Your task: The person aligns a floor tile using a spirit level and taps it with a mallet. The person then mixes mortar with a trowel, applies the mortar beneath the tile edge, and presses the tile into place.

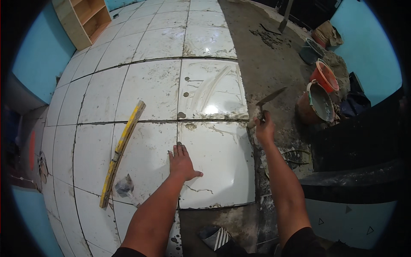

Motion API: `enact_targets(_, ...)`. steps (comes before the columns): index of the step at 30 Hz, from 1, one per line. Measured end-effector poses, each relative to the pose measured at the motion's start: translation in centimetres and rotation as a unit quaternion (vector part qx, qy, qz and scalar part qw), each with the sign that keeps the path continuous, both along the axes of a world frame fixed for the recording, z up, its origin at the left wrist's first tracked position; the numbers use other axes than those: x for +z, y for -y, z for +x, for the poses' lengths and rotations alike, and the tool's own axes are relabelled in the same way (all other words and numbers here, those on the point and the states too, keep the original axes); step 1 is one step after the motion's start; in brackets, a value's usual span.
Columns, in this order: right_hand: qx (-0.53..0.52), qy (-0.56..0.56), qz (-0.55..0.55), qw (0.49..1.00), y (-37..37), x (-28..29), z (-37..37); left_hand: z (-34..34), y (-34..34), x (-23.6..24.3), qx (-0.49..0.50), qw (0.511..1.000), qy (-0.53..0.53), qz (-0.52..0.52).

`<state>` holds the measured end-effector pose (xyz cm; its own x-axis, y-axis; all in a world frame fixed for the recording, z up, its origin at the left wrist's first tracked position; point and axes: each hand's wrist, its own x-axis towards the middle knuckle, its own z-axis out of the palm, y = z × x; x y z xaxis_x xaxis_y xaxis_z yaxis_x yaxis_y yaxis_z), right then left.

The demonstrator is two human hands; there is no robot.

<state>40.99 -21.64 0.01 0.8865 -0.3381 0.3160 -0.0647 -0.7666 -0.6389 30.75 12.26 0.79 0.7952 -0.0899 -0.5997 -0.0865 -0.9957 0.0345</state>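
Observation:
My left hand lies flat with fingers spread on a white floor tile, its fingertips near the joint with the tile to its left. My right hand is closed around a trowel beside that tile's far right corner. The trowel's dark pointed blade angles up and away over the grey mortar bed, and its pale handle end shows near the tile's edge. A thin dark crack-like line runs across the tile below my left hand. The tile beyond has wet smears and dark mortar blobs.
A yellow spirit level lies on the tiles at left, with a crumpled plastic bag nearby. Mortar buckets stand at right beside a sand pile. A wooden shelf is at the far left. Bare dark floor borders the tile's near edge.

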Motion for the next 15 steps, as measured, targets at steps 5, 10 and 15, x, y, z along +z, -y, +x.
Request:
enact_targets(5,0.014,-0.021,0.056,0.998,-2.7,1.8,0.1,-0.1,-0.3,0.2,0.008,1.000,0.000,-0.012)
enact_targets(10,0.133,-0.007,0.153,0.979,-11.8,2.4,1.3,0.0,-0.4,0.3,0.017,1.000,0.001,-0.019)
enact_targets(15,0.220,-0.032,0.151,0.963,-23.0,3.4,2.2,0.0,-0.7,0.4,0.026,0.999,-0.004,-0.027)
